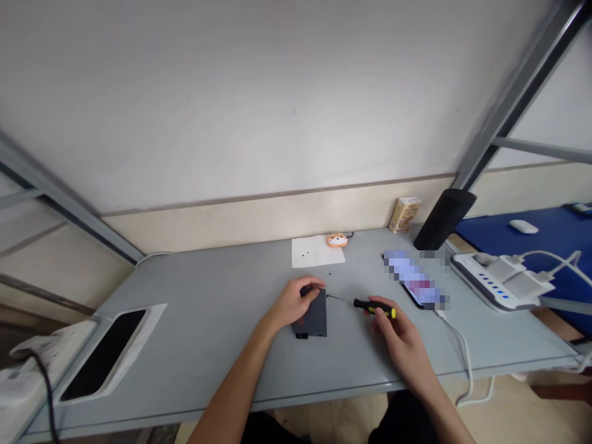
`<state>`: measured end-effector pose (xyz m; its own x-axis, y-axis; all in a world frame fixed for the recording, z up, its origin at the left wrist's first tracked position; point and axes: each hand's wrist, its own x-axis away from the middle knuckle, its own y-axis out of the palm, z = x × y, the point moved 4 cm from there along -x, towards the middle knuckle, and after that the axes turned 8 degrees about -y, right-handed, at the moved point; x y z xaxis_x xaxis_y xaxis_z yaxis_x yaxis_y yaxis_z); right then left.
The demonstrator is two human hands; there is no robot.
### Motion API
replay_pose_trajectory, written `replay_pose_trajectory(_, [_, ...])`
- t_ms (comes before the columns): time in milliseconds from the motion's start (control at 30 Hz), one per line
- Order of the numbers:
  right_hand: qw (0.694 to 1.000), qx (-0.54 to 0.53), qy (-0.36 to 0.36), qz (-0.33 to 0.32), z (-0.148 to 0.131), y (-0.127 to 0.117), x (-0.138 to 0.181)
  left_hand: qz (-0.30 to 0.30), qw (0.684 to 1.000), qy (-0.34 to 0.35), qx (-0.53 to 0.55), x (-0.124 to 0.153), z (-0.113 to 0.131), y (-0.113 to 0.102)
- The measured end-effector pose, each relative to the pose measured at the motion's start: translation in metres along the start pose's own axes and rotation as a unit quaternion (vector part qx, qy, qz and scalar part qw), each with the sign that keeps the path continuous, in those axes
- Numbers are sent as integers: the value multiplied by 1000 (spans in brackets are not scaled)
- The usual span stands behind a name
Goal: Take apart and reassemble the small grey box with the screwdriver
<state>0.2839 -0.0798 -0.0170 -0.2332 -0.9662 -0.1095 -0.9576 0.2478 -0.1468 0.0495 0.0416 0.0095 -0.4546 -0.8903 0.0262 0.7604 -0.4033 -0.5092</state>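
In the head view, a dark flat box (pixel 315 316) lies on the grey table (pixel 208 320), near its front edge and about midway between the person's two arms. The left hand (pixel 292 302) rests on the box's left side, with the fingers curled over its far left corner and gripping it. The right hand (pixel 398 333) is just to the right of the box and apart from it. Its fingertips pinch the black and yellow handle of a small screwdriver (pixel 374 306). The thin shaft runs leftward, and its tip is at the box's far right corner; whether it touches cannot be told. Behind the box a white sheet of paper (pixel 317 252) carries a few tiny dark specks, with an orange animal charm (pixel 337 240) at its far right corner. A blurred phone (pixel 416 280) lies to the right of the screwdriver, and a white power strip (pixel 494 280) lies beyond it.
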Motion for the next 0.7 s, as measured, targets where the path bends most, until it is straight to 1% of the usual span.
replay_pose_trajectory(167, [1000, -27, 3, 16, -1, -1, -4, 12, 1000, 9, -14, 1, 2, -1])
replay_pose_trajectory(300, [999, -33, -7, 27, -11, -1, -23, 24, 1000, 12, -16, 0, 3, -2])
replay_pose_trajectory(433, [996, -43, -45, 62, -17, -2, -46, 65, 997, 4, -33, -2, -1, -4])
replay_pose_trajectory(567, [994, -43, -21, 95, -8, -4, -54, 112, 993, -6, -47, -3, -8, -5])
replay_pose_trajectory(633, [995, -32, -12, 90, -4, -4, -54, 124, 991, -4, -58, -3, -10, -5])
replay_pose_trajectory(700, [997, -23, -16, 70, -1, -1, -54, 123, 990, -7, -74, -2, -10, -4])
